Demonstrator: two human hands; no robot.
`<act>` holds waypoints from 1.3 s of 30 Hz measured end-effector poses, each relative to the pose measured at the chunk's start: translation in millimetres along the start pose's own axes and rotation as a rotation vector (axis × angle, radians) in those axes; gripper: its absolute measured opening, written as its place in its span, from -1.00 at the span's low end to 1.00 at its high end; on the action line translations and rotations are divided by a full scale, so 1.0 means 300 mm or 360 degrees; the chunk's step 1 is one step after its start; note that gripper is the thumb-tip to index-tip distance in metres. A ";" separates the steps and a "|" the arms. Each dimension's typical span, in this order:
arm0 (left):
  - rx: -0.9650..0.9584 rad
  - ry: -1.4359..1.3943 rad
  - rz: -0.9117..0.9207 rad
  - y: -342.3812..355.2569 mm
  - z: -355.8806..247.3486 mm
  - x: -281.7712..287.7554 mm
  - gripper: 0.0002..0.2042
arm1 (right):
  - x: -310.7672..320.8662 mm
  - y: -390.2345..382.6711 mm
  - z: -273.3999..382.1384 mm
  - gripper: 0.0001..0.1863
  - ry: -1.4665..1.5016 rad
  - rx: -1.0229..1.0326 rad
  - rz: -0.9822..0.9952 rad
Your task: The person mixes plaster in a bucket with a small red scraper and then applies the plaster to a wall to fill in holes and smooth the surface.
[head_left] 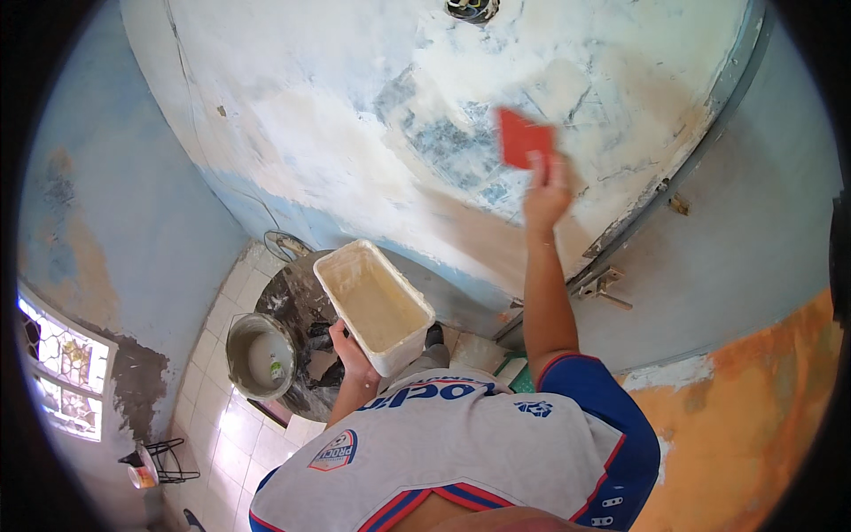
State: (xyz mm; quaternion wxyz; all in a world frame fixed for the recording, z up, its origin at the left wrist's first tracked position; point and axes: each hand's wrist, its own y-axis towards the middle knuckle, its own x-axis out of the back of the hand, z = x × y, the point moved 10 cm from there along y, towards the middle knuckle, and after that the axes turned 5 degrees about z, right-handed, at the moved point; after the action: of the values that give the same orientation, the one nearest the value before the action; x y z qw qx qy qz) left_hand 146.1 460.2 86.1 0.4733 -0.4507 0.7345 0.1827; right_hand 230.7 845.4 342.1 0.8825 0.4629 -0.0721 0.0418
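My right hand (548, 199), arm stretched up and forward, is closed on a red flat plastic spreader (525, 140), slightly blurred. It is at the patchy white and blue wall (310, 115), over an area of bare bluish patches; whether its edge touches the wall I cannot tell. Held in front of my body is a white rectangular tub (397, 348), its inside coated with off-white paste. My left hand (354, 362) grips the tub at its near left side, with part of the fingers hidden beneath it.
A round, paste-stained surface (282, 297) lies below, with a grey bucket (236, 355) on its left. A coiled cable (285, 244) hangs by the wall. Wires show in a wall hole (472, 9). On the right is a grey door (753, 177); a window (66, 377) is at left.
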 end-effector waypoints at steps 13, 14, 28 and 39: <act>0.0017 -0.0137 -0.0134 -0.004 -0.031 0.034 -0.34 | -0.041 -0.006 0.034 -0.67 -0.0060 -0.0106 -0.0033; -0.0003 -0.0159 -0.0139 -0.010 -0.029 0.055 -0.34 | 0.055 0.015 0.098 -0.73 0.0089 -0.0121 -0.0241; 0.0069 -0.0162 0.0000 0.054 -0.006 0.021 -0.34 | 0.101 -0.165 -0.096 -0.79 0.0015 -0.0218 -0.0085; 0.0149 -0.0129 -0.0024 0.065 0.034 0.044 -0.35 | 0.124 -0.181 -0.212 -0.75 0.0138 -0.0692 -0.0171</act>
State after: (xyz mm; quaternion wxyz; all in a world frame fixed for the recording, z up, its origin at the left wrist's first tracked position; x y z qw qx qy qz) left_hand 133.3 471.1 66.7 0.5244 -0.4259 0.7191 0.1626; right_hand 280.8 867.3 268.4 0.9647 0.2628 -0.0167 -0.0020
